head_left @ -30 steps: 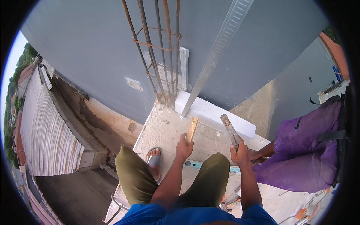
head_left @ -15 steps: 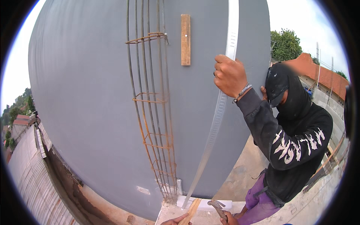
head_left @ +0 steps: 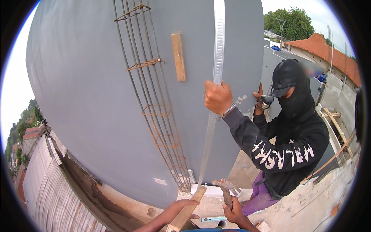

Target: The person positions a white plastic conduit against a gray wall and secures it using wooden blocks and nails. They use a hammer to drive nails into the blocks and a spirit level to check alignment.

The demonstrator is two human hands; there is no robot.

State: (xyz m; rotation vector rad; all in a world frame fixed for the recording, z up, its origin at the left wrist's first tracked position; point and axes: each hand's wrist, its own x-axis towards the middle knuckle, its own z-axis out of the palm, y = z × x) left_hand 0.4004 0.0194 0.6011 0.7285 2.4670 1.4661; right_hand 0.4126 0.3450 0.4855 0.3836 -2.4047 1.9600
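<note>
Wooden piece [head_left: 187,215] is sitting in your left hand [head_left: 177,209], which is gripping it firmly around its sides, its far end tilting up and away from you, toward the grey wall [head_left: 96,96]. Your right hand [head_left: 234,213] is wrapping around the handle of a claw hammer [head_left: 227,196], whose head is pointing upward, apart from the wood and to its right. Ahead of you a co-worker's hand [head_left: 218,98] is clasping a long metal strip [head_left: 219,46] and holding it nearly upright; its lower end is disappearing behind the far end of your wood, and you cannot tell from here whether the two are touching. A second wooden piece [head_left: 178,57] is resting flat against the wall, between the rusty rebar cage [head_left: 143,64] and the strip. Beyond the hammer head a white block [head_left: 216,191] is lying along the foot of the wall.

You are, by the look of it, at a readying step: you are carrying wood and hammer, not striking. Whatever you are doing from here is calling for a steady left grip, fingers staying clear of the hammer head, and a swing path that is avoiding the strip and the co-worker's arm.
</note>
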